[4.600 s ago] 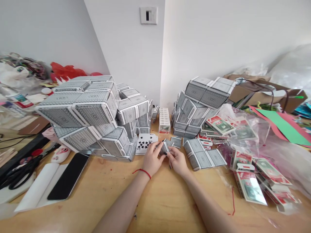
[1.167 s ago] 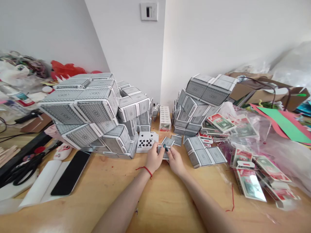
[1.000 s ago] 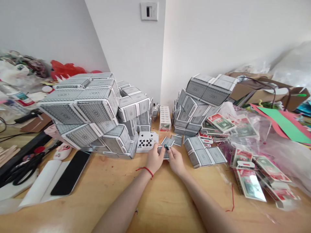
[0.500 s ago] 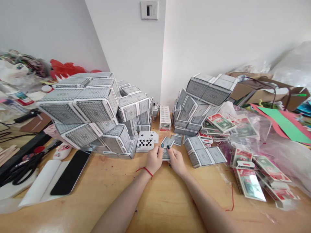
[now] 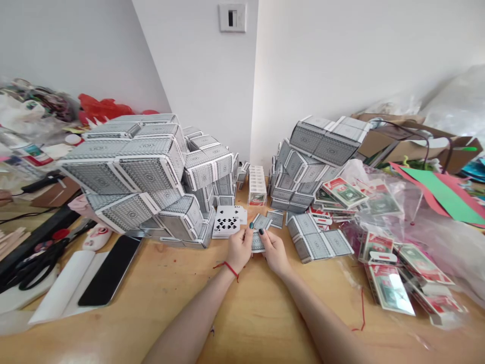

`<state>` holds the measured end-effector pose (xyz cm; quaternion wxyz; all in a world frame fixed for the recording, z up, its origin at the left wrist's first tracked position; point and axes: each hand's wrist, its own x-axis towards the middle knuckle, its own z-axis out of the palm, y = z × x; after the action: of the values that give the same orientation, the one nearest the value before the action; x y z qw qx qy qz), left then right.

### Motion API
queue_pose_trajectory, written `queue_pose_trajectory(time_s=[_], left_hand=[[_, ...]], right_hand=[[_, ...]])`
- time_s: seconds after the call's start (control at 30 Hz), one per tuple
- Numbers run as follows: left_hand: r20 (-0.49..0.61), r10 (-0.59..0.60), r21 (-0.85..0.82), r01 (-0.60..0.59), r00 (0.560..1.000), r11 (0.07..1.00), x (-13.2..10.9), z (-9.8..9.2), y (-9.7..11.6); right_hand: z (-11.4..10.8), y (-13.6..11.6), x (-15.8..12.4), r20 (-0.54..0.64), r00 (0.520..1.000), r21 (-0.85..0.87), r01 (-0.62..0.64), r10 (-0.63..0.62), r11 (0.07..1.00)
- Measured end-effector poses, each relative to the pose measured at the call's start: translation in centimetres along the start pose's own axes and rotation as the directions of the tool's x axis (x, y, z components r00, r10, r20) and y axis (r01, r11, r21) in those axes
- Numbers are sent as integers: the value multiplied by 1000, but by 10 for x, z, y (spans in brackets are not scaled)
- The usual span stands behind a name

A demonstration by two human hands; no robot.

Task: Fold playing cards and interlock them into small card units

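Between my two hands is a patterned grey playing card [image 5: 257, 244], its back facing up. My left hand [image 5: 240, 248] pinches its left side, thumb on top. My right hand [image 5: 275, 251] grips the right side the same way; the fingers underneath are hidden. Just beyond lie loose face-down cards [image 5: 262, 221]. A face-up stack of cards [image 5: 226, 222], spades showing, sits to the left of my left hand. Right of my right hand stands a low block folded from cards [image 5: 318, 237].
Tall stacks of card blocks rise at left [image 5: 147, 172] and right [image 5: 303, 167]. Between them is a clear box [image 5: 257, 186]. Red-and-green card packs [image 5: 390, 288] and plastic wrap lie at right. A black phone [image 5: 110, 270] and scissors [image 5: 41, 263] lie at left.
Both hands stay in nearly the same place. The thumbs have shifted slightly, and more of the card's back shows between them.
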<state>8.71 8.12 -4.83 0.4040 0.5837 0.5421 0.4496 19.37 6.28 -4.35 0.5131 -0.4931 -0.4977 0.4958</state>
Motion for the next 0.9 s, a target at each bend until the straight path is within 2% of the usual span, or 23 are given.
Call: queue_pose_trajectory(time_s=[0.1, 0.33, 0.5, 0.57, 0.7, 0.9], left_hand=[[-75, 65, 60, -61, 995, 996, 0, -1, -2], [-78, 1, 23, 1, 997, 1000, 0, 0, -1], [-111, 27, 31, -24, 994, 999, -1, -2, 2], [-119, 36, 15, -35, 992, 999, 0, -3, 3], [-161, 51, -7, -53, 986, 999, 1, -6, 8], [-174, 62, 14, -60, 983, 998, 4, -7, 4]], right_hand=[[-1, -2, 1, 10, 1000, -64, 2, -1, 998], [-4, 8, 0, -56, 998, -256, 26, -42, 966], [-5, 12, 2, -83, 992, -293, 64, -92, 954], [-3, 11, 1, -54, 997, -253, 42, -57, 967], [-1, 4, -1, 100, 994, -119, -32, 44, 992], [-4, -3, -1, 203, 979, -30, -17, 23, 999]])
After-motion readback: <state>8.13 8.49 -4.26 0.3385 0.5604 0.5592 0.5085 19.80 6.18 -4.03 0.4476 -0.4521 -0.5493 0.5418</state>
